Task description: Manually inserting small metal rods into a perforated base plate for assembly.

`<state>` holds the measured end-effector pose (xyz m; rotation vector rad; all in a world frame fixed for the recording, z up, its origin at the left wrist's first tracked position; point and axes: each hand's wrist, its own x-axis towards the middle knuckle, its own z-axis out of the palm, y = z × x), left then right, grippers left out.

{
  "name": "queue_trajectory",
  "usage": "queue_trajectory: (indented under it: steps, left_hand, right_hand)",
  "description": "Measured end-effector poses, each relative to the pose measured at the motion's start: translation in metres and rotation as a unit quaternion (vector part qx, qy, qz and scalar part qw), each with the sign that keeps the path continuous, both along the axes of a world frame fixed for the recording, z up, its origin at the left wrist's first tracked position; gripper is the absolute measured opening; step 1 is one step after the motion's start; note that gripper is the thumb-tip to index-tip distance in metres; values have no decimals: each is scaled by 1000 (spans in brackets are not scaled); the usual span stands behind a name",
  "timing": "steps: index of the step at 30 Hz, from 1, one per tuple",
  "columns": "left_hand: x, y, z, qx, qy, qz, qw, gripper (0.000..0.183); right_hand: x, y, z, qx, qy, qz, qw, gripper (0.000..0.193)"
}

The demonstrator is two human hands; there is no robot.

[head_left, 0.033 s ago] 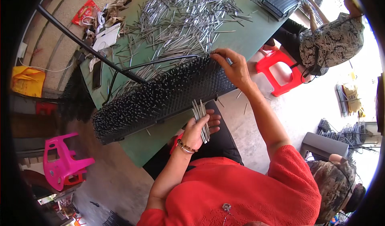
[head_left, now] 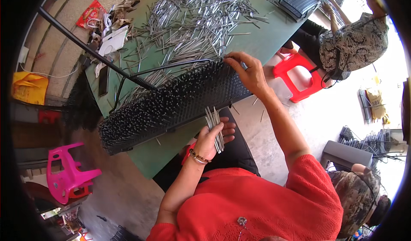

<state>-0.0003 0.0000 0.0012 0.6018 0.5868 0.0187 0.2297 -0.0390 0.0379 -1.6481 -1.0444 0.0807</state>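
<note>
Pinching metal rods (head_left: 214,127) mid-frame, left hand (head_left: 208,139) hasn't budged; right hand (head_left: 253,76) at black block (head_left: 171,97), can't tell its grip; no visible progress.

Long green-topped counter (head_left: 257,39) strewn with thin silver metal rods (head_left: 195,27)

The rods lie in a loose, tangled heap over the far middle, thinning out toward the left. A few more are scattered on the near strip. Across the near part, slanting from left to right, sits a long black perforated block (head_left: 171,102) bristling with rods. On the left lie a flat dark rectangular device (head_left: 103,81) and, farther off at the edge, a flat white piece (head_left: 114,40). A black ribbed block (head_left: 294,4) sits far right.
</note>
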Motion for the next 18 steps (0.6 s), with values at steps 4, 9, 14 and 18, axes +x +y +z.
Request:
queue_trajectory:
  steps: [4,9,14,18]
  left_hand:
    - [4,-2,1,1,2,1,1000,26]
    - [8,-2,2,3,9,-5,1000,26]
    - [11,-3,2,2,14,-8,1000,26]
    - [12,-3,1,-2,16,-8,1000,26]
  right_hand:
    - [5,0,1,23,-43,6,999,12]
    - [8,-1,0,27,-53,7,998,12]
    - [3,5,-4,49,-77,4,996,13]
    - [0,9,-11,63,-80,3,995,13]
